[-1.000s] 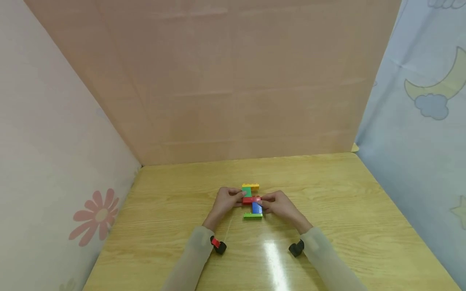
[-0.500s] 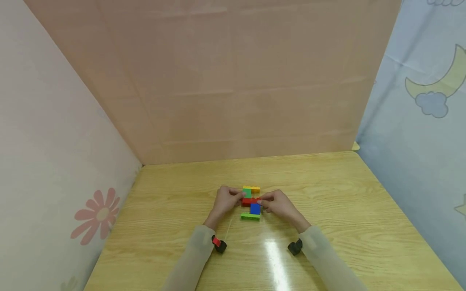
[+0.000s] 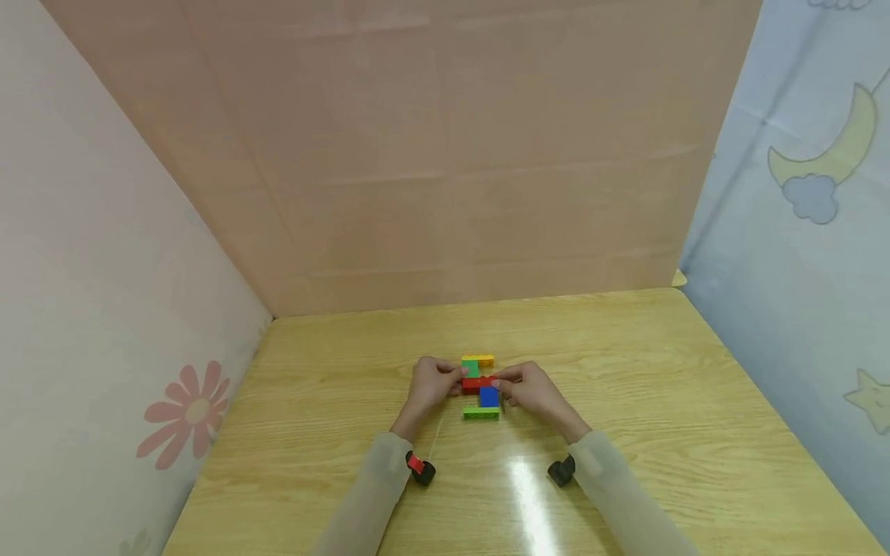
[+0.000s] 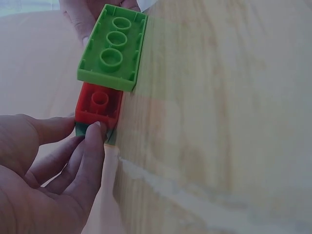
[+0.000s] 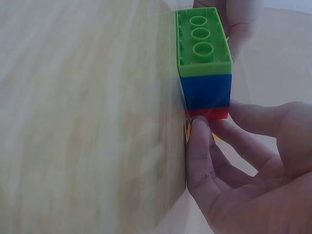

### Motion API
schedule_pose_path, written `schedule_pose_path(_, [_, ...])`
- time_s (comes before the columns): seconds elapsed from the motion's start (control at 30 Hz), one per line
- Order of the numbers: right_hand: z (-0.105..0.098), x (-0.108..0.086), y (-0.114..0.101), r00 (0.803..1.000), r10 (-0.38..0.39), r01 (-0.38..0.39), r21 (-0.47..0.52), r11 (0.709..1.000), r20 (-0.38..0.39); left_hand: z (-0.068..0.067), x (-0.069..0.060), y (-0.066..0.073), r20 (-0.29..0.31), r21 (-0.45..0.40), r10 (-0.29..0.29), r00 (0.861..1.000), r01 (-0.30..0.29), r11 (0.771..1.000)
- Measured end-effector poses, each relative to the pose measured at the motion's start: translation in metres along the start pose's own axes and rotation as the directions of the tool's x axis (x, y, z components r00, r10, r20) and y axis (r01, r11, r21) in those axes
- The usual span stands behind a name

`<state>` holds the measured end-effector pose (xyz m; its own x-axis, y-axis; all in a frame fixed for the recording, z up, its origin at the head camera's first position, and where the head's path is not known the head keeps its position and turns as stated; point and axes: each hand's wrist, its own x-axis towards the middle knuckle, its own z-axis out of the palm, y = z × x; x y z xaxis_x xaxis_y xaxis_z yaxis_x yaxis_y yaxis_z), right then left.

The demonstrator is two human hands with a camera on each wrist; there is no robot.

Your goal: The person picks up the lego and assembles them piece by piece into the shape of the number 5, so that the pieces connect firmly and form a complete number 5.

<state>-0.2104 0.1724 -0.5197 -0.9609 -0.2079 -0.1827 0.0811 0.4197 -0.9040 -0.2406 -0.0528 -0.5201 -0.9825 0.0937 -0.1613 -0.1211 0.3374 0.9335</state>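
Observation:
Toy building bricks are joined in a zigzag: a yellow brick (image 3: 477, 360) at the far end, then a green brick (image 3: 470, 369), a red brick (image 3: 476, 385), a blue brick (image 3: 489, 397) and a light green brick (image 3: 481, 413) nearest the person. My left hand (image 3: 429, 384) pinches the joined bricks around the red brick's left end. From the other side, my right hand (image 3: 534, 389) pinches the red brick's right end. Hollow underside rings of the light green brick (image 4: 113, 46) face the left wrist camera. Whether the bricks touch the table cannot be told.
The wooden table (image 3: 334, 371) spreads on all sides of the hands. A brown sheet (image 3: 445, 170) rises behind it, with patterned cloth walls at left and right. Each cuff carries a small black device (image 3: 422, 472).
The joined bricks have tilted slightly, and the shine on the blue brick is gone. Their near end shifted a little left, then partly back right. Both hands keep their hold, nearly still.

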Motion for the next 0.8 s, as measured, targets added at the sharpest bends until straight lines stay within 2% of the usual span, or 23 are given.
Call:
schedule_pose_path(0.27, [0.001,0.0,-0.003,1.0,0.003,-0.003,0.003,1.0,0.01,-0.002,0.0,-0.001,-0.01,0.007,0.008,1.0,-0.008,1.0])
schedule_pose_path(0.4, [0.001,0.0,-0.005,1.0,0.017,-0.017,0.002,1.0,0.01,-0.006,0.001,-0.003,0.006,-0.006,0.019,1.0,-0.019,1.0])
schedule_pose_path(0.6, [-0.008,-0.002,-0.002,0.999,-0.009,0.008,0.036,0.999,0.037,-0.028,0.0,-0.005,0.006,-0.016,0.061,0.998,-0.061,0.998])
schedule_pose_path(0.7, [-0.02,-0.005,-0.001,1.0,-0.022,0.022,-0.001,1.0,0.0,-0.042,-0.003,-0.002,0.002,0.025,0.109,0.994,-0.109,0.994])
schedule_pose_path(0.8, [-0.035,-0.01,-0.002,0.998,-0.051,0.049,-0.046,0.998,-0.039,-0.056,-0.005,0.004,0.006,0.094,0.176,0.984,-0.176,0.98])
